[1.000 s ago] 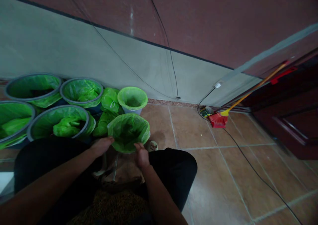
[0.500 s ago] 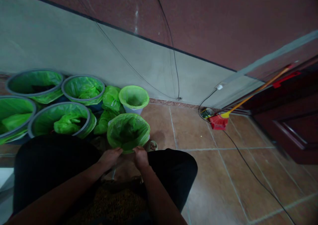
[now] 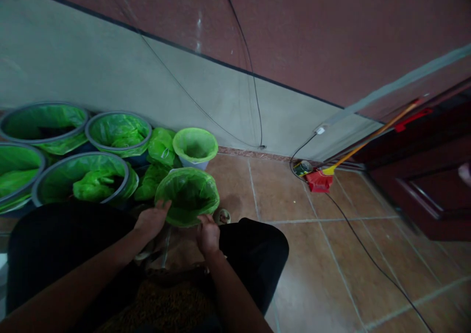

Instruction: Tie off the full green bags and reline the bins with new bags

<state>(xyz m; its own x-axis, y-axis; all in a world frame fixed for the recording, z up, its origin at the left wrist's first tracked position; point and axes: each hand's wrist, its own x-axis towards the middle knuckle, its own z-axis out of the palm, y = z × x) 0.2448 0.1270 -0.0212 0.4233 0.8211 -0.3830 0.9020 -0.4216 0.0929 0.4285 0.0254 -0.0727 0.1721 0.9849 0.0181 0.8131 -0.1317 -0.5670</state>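
Observation:
A small bin lined with a green bin liner [image 3: 189, 176] stands on the floor between my knees, its mouth facing up. My left hand [image 3: 151, 221] is at the left side of its rim, with bent fingers at the liner's edge. My right hand [image 3: 208, 234] pinches the liner over the near right rim. Dark shadow hides the bin's bottom. Just behind it, against the wall, is a white bin [image 3: 196, 149] with a green liner. Bunched green bags [image 3: 160, 146] lie to the left of both bins.
Several large grey-rimmed bins with green liners, among them a near bin [image 3: 40, 188], stand along the left. A red dustpan [image 3: 319, 181] and a yellow-handled broom [image 3: 353, 154] lean by the dark red door [image 3: 430, 191]. A black cable [image 3: 368, 257] crosses the tiled floor.
My left hand has moved from the near rim leftward and up to the bin's left side. My right hand stays at the near right rim. The view has shifted slightly.

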